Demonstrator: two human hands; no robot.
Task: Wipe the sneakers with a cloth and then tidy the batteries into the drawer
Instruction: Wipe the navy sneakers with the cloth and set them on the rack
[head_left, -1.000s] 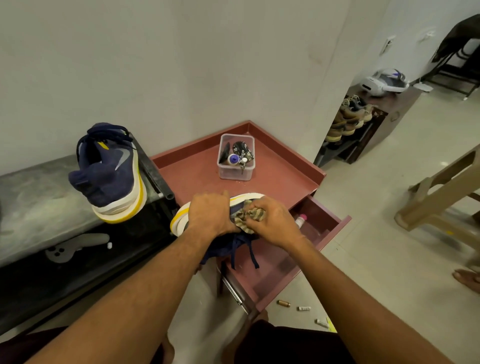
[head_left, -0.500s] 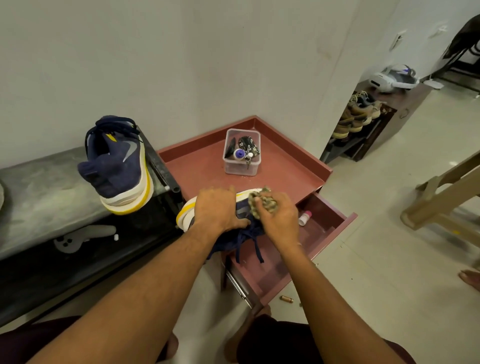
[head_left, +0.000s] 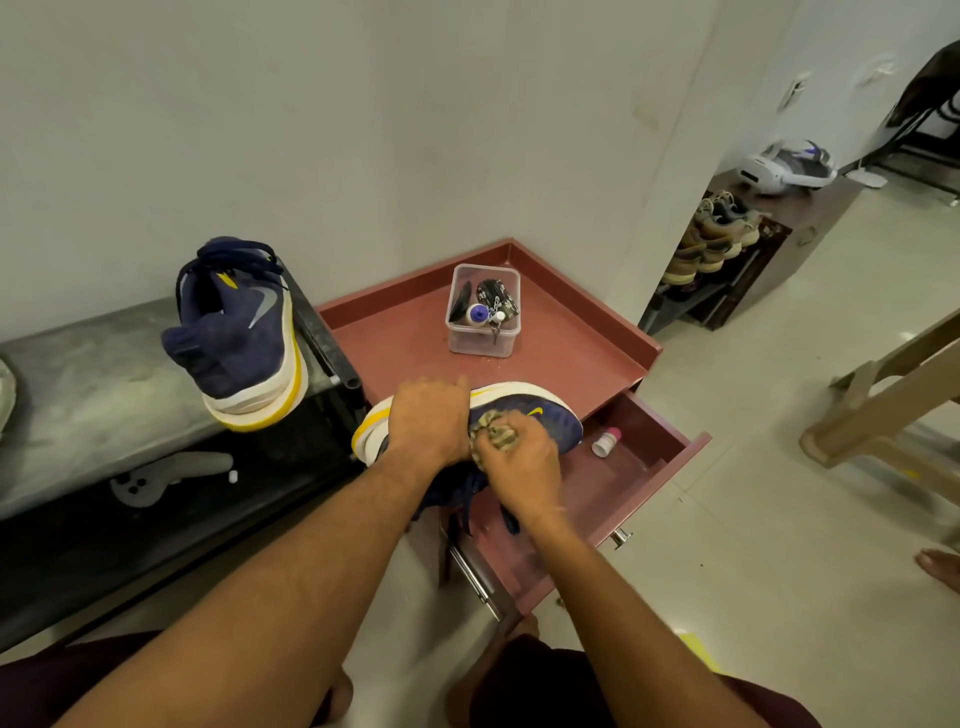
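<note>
Gripping a navy fabric sneaker with white-and-yellow sole (head_left: 558, 423) across its middle, the left hand (head_left: 428, 422) holds it on its side at the maroon table's (head_left: 410, 338) front edge, long axis left to right, right end above the open maroon drawer (head_left: 626, 488); the right hand (head_left: 519, 465), just beside, pinches a crumpled camouflage cloth (head_left: 496, 434) against the upper.

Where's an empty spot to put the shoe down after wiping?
Red tabletop is bare left and right of the clear box. Grey bench is bare left of the other sneaker. Crowded: front edge, where left hand and right hand work the held sneaker.
</note>
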